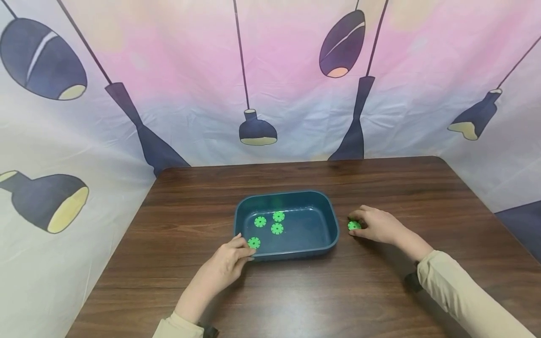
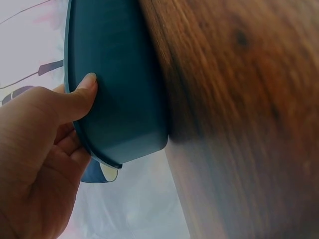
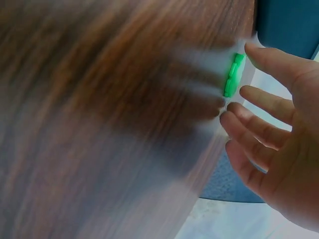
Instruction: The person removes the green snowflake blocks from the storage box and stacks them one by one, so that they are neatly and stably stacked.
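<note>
A dark teal plastic basin stands on the wooden table. My left hand grips its near left corner. In the left wrist view the thumb presses the outer wall, while the other fingers go over the rim. Several green notched discs lie flat inside the basin, one of them close by the left fingertips. To the right of the basin, another green disc lies on the table. My right hand reaches around it, thumb and fingers spread apart with the disc between their tips.
The brown wooden table extends around the basin on all sides. Behind it hangs a pastel cloth backdrop printed with dark lamps, which also covers the left and right sides.
</note>
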Motion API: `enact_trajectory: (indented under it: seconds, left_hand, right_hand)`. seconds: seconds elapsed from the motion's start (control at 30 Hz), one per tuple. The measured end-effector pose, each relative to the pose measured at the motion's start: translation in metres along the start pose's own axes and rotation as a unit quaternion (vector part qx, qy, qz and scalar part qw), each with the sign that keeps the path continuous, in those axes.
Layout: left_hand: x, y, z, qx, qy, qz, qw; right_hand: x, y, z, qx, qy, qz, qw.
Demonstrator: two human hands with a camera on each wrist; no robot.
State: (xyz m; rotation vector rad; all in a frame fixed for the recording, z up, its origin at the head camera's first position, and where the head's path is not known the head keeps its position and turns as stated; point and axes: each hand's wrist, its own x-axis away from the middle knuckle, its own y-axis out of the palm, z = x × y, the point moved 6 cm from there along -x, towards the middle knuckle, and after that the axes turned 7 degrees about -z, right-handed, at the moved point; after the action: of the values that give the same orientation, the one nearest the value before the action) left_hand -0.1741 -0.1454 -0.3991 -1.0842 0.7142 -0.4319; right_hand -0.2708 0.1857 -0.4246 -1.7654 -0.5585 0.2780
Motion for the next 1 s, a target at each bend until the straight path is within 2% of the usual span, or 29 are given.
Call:
enact_trajectory:
  seconds: [0.2,0.6,0.8,1.0]
  left_hand:
    - [0.000,-0.002,0.001,-0.007,0.001,0.007,1.0000]
    - [0.001,0.000,0.001,-0.010,-0.012,-0.001,0.9999]
    - [0.003,0.000,0.001,-0.006,-0.017,0.001,0.9998]
    - [0.000,0.000,0.002,-0.008,-0.020,0.003,0.9998]
  right_hand:
    - [-0.002,-0.005,-0.007,-0.008,0.000,0.026,0.9996]
    - [-0.012,-0.025,-0.021,-0.016,0.010,0.048,0.9986]
    - [-0.017,-0.040,-0.031,-0.025,-0.005,0.067,0.9974]
    - [-0.022,-0.061,-0.039,-0.072,-0.028,0.079,0.9938]
